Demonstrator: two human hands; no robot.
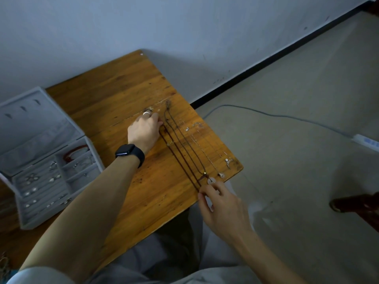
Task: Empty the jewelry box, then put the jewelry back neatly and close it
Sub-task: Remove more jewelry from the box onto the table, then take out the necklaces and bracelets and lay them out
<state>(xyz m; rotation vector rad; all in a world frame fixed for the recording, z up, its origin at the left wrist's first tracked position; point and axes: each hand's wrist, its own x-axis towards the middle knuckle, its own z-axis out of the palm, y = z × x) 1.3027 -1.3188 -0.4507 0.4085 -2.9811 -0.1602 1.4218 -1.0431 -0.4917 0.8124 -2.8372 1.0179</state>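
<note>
Grey velvet jewelry box (41, 128): it stands open at the left edge of the orange-brown wooden desk (123, 95), lid tilted back. Its padded rows hold small silver pieces (32, 179), and a red bead bracelet (74, 152) lies in a compartment on the box's far right.

Reddish-brown cord necklace (180, 160): it is stretched straight over the desk, running from the middle toward the near edge. Your left hand (144, 131), with a black smartwatch (128, 151) on the wrist and a silver ring (146, 113) on one finger, curls its fingers down onto the far end of this cord. Your right hand (223, 208), at the near edge close to the near right corner, pinches the cord's other end between thumb and forefinger, just beside a pale round pendant (210, 180).

A darker brown cord necklace (184, 136) lies alongside, toward the right edge. Thin silver chains (205, 148) with small pendants lie between it and the right edge, laid in roughly parallel lines.

On the grey floor (287, 181) to the right, a grey cable (266, 113) runs to a white power strip (367, 142).
</note>
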